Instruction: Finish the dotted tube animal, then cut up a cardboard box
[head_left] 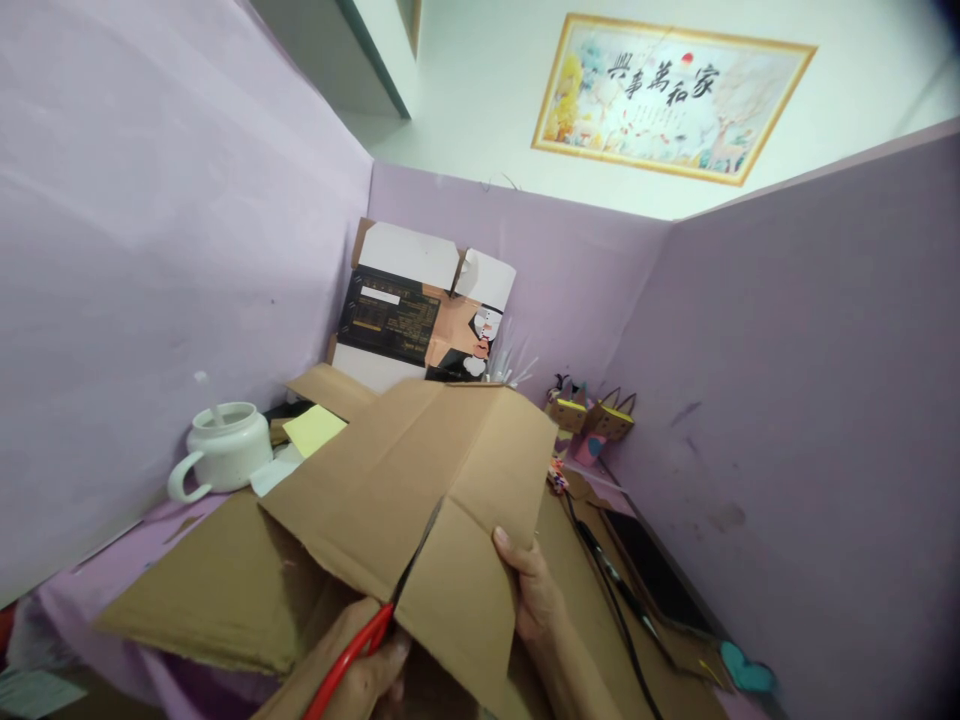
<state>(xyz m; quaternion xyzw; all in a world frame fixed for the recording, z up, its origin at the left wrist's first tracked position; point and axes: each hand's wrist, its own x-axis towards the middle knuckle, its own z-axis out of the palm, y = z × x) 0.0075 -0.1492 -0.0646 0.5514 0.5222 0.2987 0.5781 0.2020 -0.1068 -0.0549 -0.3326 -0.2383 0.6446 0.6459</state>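
Observation:
A large piece of brown cardboard (382,450), creased and tilted, fills the middle of the head view. My left hand (364,660), low in the picture, is closed around the red handles of a pair of scissors (352,655). Their dark blades lie along a slit that runs up from the cardboard's near edge. On the slit's right side, my right hand (532,590) grips the same cardboard, thumb on top and the other fingers mostly hidden behind it.
A white mug (229,450) stands left beside a yellow paper (315,430). Another cardboard sheet (217,590) lies at lower left. A printed carton (420,310) leans at the back. To the right are a black cable (611,600), a dark flat panel (656,570) and a teal heart (746,668).

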